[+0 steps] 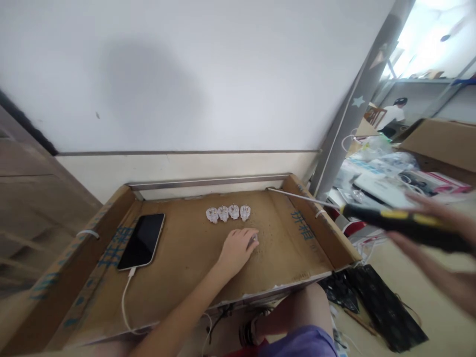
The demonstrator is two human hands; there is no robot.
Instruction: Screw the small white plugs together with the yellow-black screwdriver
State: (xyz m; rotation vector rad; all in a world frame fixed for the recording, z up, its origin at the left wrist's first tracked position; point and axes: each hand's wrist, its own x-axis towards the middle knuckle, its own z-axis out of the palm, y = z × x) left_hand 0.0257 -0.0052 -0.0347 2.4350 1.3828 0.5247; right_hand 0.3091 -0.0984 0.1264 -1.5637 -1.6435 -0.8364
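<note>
My left hand rests on the cardboard tray with its fingers curled round a small pale piece, mostly hidden by the fingers; it looks like a plug. Just beyond it, several white plugs sit side by side in a row, metal pins up. At the right edge my right hand, smeared by motion, grips a screwdriver by its black and yellow handle. The long thin shaft points left over the tray's right wall, its tip appearing near the tray's back right corner.
A black-screened phone lies at the tray's left, a white charging cable plugged in. The tray has raised side walls, with a white panel behind. Right: a cluttered table, an open carton and a seated person farther off.
</note>
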